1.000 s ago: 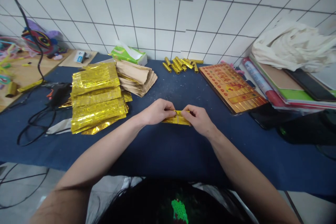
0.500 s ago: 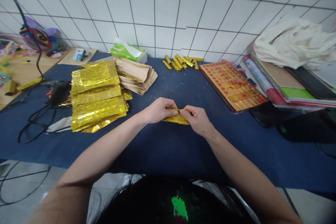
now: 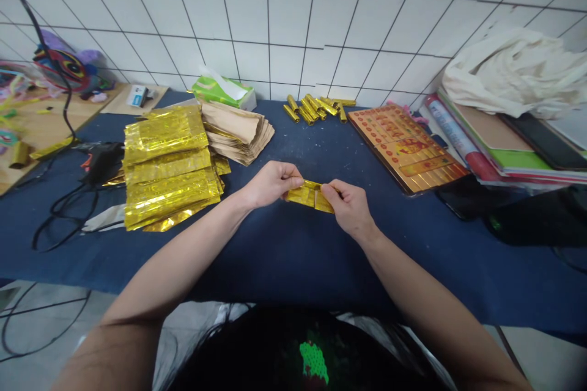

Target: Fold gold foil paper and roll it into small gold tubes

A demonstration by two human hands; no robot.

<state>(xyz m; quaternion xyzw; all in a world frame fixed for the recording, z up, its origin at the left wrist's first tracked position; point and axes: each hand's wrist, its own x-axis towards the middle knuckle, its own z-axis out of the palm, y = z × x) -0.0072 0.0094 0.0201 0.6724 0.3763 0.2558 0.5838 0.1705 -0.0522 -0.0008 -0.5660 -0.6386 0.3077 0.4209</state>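
Observation:
Between my two hands, above the blue cloth (image 3: 284,269), is a folded piece of gold foil paper (image 3: 305,197). My left hand (image 3: 274,184) pinches its left end, thumb on top. The right end is gripped by my right hand (image 3: 349,208), also between thumb and fingers. A seam or overlap shows near the right side of the piece. To the left lies a stack of gold foil paper sheets (image 3: 169,165), nearest to my left hand. Beyond my hands, several small rolled gold tubes (image 3: 316,109) lie in a loose pile by the wall.
Brown paper pieces (image 3: 238,125) and a green tissue pack (image 3: 222,90) stand behind the gold stack. A black glue gun (image 3: 101,162) with its cable lies at left. Orange printed sheets (image 3: 408,149) and piled books (image 3: 513,153) under white cloth (image 3: 513,73) occupy the right.
My hands have risen slightly and their grip has shifted towards the ends of the gold foil paper. More of its middle shows now.

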